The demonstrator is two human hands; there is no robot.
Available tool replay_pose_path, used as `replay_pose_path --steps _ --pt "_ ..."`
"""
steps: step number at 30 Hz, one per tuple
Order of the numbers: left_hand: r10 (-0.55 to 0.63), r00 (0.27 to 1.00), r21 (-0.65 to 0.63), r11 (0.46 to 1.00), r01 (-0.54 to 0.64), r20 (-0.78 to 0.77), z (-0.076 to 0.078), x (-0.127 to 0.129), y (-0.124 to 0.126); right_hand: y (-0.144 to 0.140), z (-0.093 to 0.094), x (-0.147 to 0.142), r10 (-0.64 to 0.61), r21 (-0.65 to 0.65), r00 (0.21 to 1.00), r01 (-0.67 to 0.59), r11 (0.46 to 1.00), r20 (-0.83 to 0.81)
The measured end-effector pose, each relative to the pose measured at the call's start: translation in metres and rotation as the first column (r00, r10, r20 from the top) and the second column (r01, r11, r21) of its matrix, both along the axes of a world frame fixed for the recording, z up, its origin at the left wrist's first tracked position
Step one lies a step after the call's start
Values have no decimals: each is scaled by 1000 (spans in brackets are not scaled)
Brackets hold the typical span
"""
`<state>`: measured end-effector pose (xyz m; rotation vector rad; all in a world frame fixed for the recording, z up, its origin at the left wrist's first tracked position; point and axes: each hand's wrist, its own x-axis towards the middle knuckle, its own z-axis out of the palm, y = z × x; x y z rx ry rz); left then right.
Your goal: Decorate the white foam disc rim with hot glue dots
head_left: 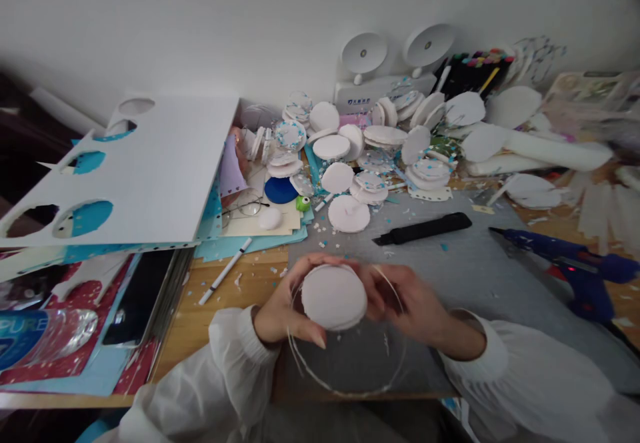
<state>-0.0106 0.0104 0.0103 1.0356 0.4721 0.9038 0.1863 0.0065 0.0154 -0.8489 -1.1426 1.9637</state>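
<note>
Grips the white disc [334, 296] in the left fingers [305, 328], wrapped around its left edge from far side to near. Bends the right fingers [387, 293] in at the disc's right edge, along the thin loop [353, 394]; through the blur, cannot tell whether closed on loop, disc or both. Shows the loop hanging in a wide curve on the near side of both sets of fingers, above the grey mat [465, 276].

Could dent the disc by squeezing too hard, judging by its foam-like look, or crumble its rim by rubbing the loop against it. Could lose the loop by slackening the right fingers, or catch it on a loose sleeve [530, 369]. Could nick skin on the black knife [425, 228], just beyond the right fingers, by reaching forward unwatched; farther right, could burn by brushing the nozzle of the blue glue gun [565, 249], lit red.

Has a matte, flat face and a ragged rim on the disc, perhaps layered; a pale, glassy strand in the loop. Beyond the fingers, shows heaped round discs [331, 147], some ringed in blue; left of the left fingers, a stiff, holed board [165, 169] and grained worktop [220, 316].
</note>
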Motion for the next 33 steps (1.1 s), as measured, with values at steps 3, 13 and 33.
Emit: replay_pose_path --steps 3,13,33 --pt "183 983 23 983 -183 -24 -3 5 -1 2 1 2 -81 -49 994 78 996 -71" --pt "377 908 90 926 -366 -184 -6 9 -1 1 1 3 8 -91 968 -32 995 -251" --pt "48 995 125 991 -37 -93 0 -1 -5 4 4 4 67 -9 998 -67 998 -23"
